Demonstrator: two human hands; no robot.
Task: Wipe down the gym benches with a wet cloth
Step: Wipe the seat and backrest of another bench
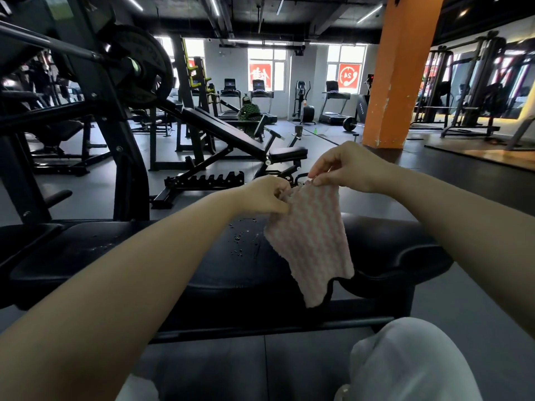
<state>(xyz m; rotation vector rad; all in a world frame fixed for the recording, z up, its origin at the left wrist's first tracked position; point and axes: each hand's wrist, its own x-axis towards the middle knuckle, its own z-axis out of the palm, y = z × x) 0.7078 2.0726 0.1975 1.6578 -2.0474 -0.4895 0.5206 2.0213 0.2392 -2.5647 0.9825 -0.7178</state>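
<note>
Cloth (311,241): pink and white, wavy stripes, hanging down over the black bench (115,250), held up at its top edge.
Left hand (265,195): grip narrow, pinching the top left corner of the cloth.
Right hand (347,166): grip narrow, pinching the top right corner of the cloth.
Bench: black padded top, small water drops (243,235) on it just left of the cloth.
Writing: red window sign (348,75) with "24", seen mirrored; another red sign (260,75) with a white character, not readable.
Behind: incline bench (231,131), orange pillar (399,73), treadmills (335,102) near windows.
</note>
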